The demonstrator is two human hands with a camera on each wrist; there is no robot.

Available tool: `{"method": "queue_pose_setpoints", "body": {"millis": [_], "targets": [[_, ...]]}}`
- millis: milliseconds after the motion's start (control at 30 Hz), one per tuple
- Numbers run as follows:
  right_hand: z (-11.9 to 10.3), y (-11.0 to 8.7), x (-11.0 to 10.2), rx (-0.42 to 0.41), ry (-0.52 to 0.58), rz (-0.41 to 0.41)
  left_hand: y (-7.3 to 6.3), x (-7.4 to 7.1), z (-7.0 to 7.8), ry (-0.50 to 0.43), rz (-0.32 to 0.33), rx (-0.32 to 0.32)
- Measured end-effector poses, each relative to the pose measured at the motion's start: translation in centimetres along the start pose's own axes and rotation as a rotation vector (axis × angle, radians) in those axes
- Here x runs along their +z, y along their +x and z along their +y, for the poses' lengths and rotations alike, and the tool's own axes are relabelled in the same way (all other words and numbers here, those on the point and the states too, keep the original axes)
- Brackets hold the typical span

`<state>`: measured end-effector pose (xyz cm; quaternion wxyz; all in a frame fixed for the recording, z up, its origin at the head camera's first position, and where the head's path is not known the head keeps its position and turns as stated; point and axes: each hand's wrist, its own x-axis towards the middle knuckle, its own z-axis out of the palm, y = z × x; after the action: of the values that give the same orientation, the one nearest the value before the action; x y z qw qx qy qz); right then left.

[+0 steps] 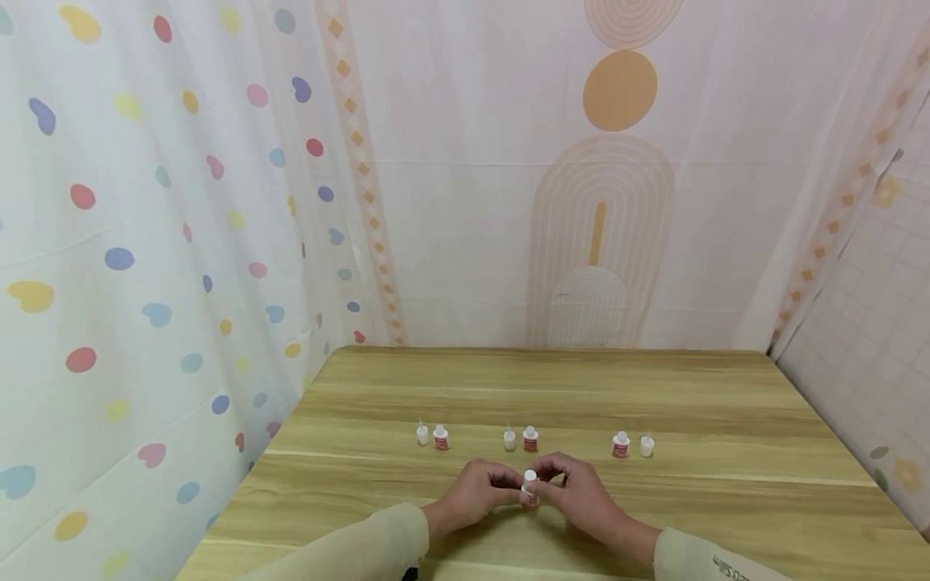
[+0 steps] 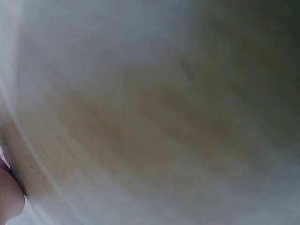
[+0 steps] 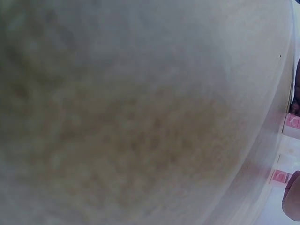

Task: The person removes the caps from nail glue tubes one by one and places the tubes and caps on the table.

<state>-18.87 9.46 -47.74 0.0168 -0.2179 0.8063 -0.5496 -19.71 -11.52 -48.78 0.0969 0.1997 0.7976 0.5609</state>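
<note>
Close to the table's front, a small white bottle with a red label [image 1: 531, 499] stands between both hands, its white cap [image 1: 529, 476] on top. My left hand [image 1: 474, 494] pinches the bottle low on its side with thumb and fingers. My right hand [image 1: 579, 494] has thumb and fingertips at the cap from the other side. The left wrist view is mostly a blur, with a bit of fingertip [image 2: 10, 197] at its edge. In the right wrist view, a fingertip [image 3: 292, 199] and a red bottle label [image 3: 281, 176] show at the right edge.
Behind the hands stand three similar bottles, left [image 1: 441, 439], middle [image 1: 530, 440] and right [image 1: 621, 445]. Each has a white cap beside it with a thin tip pointing up: left cap [image 1: 422, 436], middle cap [image 1: 509, 440], right cap [image 1: 647, 447]. Curtains [image 1: 465, 242] surround the wooden table [image 1: 363, 387].
</note>
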Motion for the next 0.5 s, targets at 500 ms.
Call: {"method": "queue_pose_setpoints", "body": {"millis": [500], "targets": [[-0.49, -0.20, -0.09, -0.026, 0.001, -0.007, -0.04, 0.08, 0.08, 0.004, 0.004, -0.022]]}}
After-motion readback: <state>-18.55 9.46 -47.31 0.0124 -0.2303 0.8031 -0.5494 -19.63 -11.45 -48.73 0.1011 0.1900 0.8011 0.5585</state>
